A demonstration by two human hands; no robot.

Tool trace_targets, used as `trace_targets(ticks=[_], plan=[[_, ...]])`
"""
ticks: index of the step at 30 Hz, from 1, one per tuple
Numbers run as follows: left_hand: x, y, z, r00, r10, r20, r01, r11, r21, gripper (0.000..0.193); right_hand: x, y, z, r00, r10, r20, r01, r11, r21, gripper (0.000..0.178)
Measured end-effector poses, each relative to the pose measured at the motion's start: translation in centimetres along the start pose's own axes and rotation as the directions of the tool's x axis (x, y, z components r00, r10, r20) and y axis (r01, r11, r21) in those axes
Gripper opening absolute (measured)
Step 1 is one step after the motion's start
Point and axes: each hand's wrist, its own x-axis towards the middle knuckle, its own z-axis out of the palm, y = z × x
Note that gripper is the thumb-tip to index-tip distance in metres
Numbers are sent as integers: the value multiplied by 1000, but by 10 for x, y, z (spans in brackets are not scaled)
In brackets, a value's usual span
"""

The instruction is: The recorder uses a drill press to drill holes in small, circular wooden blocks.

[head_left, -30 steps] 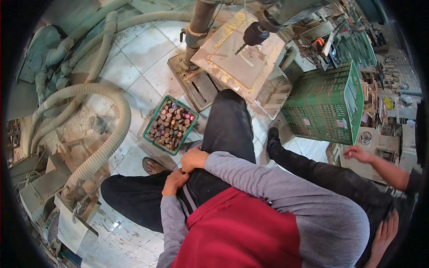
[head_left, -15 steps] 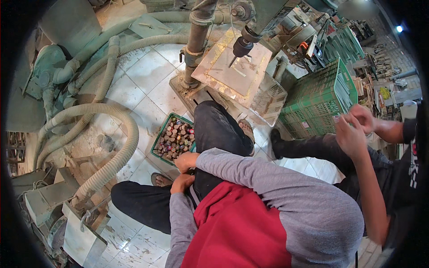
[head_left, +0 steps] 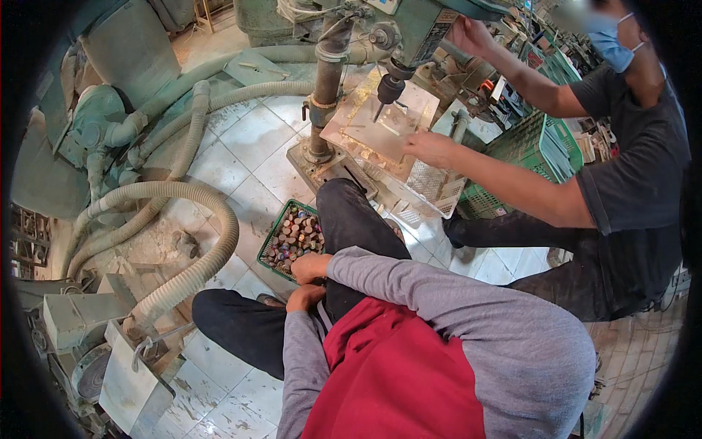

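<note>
My right hand (head_left: 311,268) hangs between my thighs, over the near corner of a green plastic basket (head_left: 265,247). Its back faces up and its fingers point down out of sight. Just nearer to me, my left hand (head_left: 306,297) lies against my thigh with its fingers also hidden. Whether either hand holds anything does not show. Inside the basket are many small round brown discs (head_left: 296,233), some with coloured faces. A co-worker's hand (head_left: 431,148) is at the edge of the drill press table (head_left: 376,132), and that person's other hand (head_left: 470,36) touches the drill press head.
The drill press column (head_left: 327,95) rises ahead, its drill chuck (head_left: 391,89) over the table. Thick ribbed hoses (head_left: 161,192) curve across the left floor. A white perforated basket (head_left: 439,179) and a green crate (head_left: 537,143) stand to the right, beside the co-worker. Dusty machinery (head_left: 80,314) is at left.
The co-worker has leaned in from the right, bringing one hand to the drill press table and one up to its head. My hands stay by the basket; the view has shifted slightly.
</note>
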Motion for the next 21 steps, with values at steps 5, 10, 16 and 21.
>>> trace_targets(ticks=[5, 10, 16, 21], plan=[[-12, 6, -3, 999, 14, -31, -15, 1000, -24, 67, 6, 7, 2, 999, -37, -26, 37, 999, 15, 32], [-2, 0, 1, 998, -4, -62, 2, 999, -36, 64, 23, 18, 12, 998, -57, -41, 58, 998, 10, 31], [2, -2, 1, 994, 41, -102, -41, 999, 3, 60, 29, 22, 15, 996, -79, -43, 79, 997, -7, 31], [-2, 3, -3, 997, 64, -53, -65, 998, -15, 58, 12, 18, 6, 994, -73, -86, 76, 997, 26, 41]])
